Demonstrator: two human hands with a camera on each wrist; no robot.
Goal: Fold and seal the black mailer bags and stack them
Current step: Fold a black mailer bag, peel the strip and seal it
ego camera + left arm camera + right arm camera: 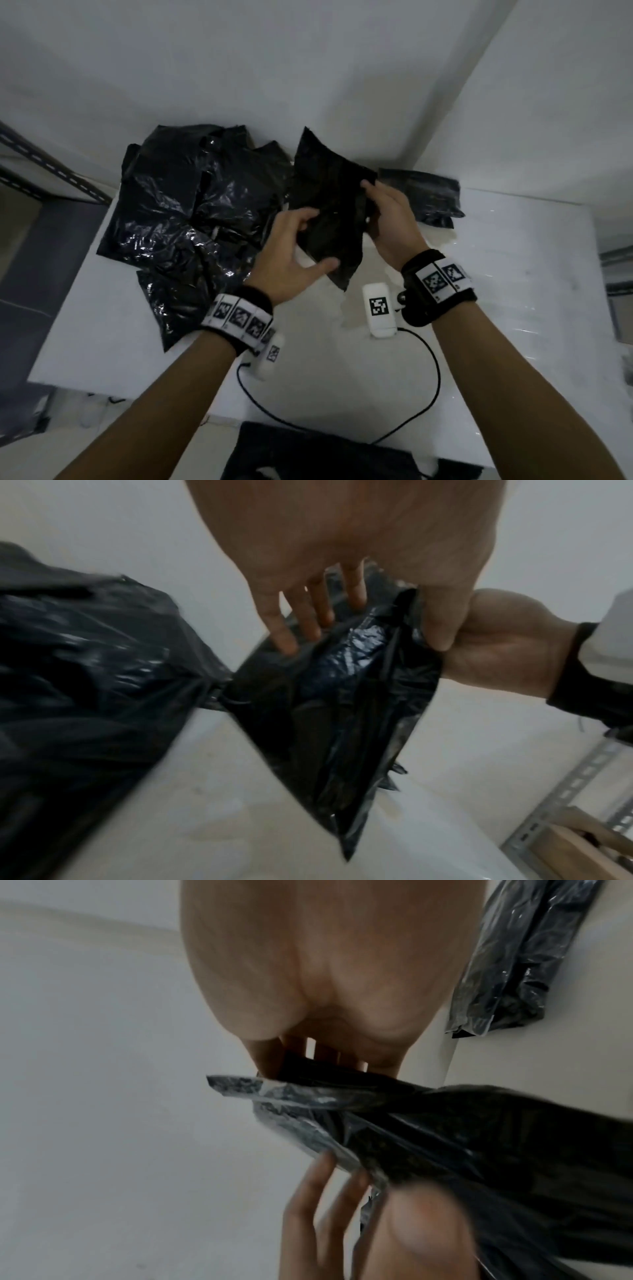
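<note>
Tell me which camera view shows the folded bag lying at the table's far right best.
The head view: the folded bag lies whole beyond the right hand. The right wrist view shows it larger but cut off at the top edge. The left wrist view does not show it.

I see a glossy black mailer bag (329, 205) lifted over a white worktop (496, 308), a heap of shiny black mailer bags (191, 212) to its left, and black wristbands (438, 291) carrying white tags with black square-code patterns.

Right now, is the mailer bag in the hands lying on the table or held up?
Held up: both hands, left and right, grip the mailer bag above the table.
</note>
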